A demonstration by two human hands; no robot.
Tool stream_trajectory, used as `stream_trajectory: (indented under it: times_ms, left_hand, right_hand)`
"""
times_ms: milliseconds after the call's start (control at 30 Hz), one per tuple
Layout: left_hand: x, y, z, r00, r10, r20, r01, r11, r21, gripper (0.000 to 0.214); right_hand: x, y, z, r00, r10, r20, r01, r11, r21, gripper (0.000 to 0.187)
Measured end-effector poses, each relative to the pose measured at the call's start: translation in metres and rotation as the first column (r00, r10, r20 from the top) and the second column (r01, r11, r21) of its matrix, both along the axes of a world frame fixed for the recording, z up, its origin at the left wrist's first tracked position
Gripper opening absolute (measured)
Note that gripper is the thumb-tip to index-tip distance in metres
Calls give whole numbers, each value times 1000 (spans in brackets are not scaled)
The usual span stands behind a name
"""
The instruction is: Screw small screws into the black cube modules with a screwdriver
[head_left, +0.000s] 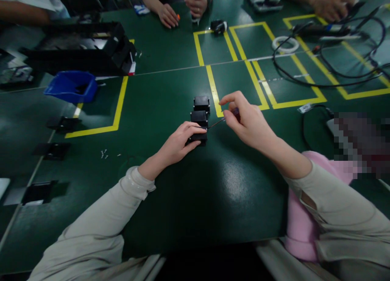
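My left hand (187, 138) is closed around the nearest of three small black boxes (201, 139), its fingers across the top and thumb along the near side. Beyond it, in a row leading away from me, stand a middle black box (199, 117) and a far black box (201, 102). Between the fingertips of my right hand (243, 118) is a thin screwdriver (217, 123), its handle mostly hidden in the palm. The shaft slants down to the left, and its tip meets the right side of the held box near my left fingertips.
Several small screws (105, 154) lie to the left. Further left are a blue bin (72, 87) and loose black parts (52, 150). A pink cloth (301, 228) lies by my right forearm. Black cables (304, 85) loop at the right. Other people's hands (168, 16) rest across the table.
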State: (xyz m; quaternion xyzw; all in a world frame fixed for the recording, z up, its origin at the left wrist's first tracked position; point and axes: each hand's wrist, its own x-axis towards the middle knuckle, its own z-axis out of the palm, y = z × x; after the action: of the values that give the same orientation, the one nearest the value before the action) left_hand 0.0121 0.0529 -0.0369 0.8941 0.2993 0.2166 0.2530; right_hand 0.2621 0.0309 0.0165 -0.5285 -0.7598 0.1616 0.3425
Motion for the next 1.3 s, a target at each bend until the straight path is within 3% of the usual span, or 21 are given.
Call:
stream_trajectory:
  times_ms: [167, 300, 567, 700, 1100, 1300]
  left_hand:
    - [0, 0, 1, 1000, -2, -1, 2, 1000, -1, 30]
    - [1, 0, 1, 1000, 3, -9, -3, 1000, -6, 30]
    - [1, -1, 1, 1000, 0, -9, 0, 1000, -10, 29]
    - [1, -1, 1, 1000, 2, -1, -2, 1000, -3, 29]
    - [1, -1, 1, 1000, 3, -9, -3, 1000, 0, 30]
    - [1, 0, 2, 1000, -9, -5, 9, 1000, 3, 30]
  right_hand:
    - [0, 0, 1, 1000, -1, 19, 2, 999, -35, 13]
    - [-1, 0, 0, 1000, -10, -2, 10, 1000, -4, 23]
    - [-1, -1, 0, 1000, -12, 15, 13, 999, -29, 9]
    - [-2, -1, -1, 1000, -23, 17, 23, 999, 25, 14]
    - [-2, -1, 1, 1000, -12, 11, 12, 1000, 0, 17]
    - [0, 1, 0, 999, -4, 32, 4, 1000, 2, 10]
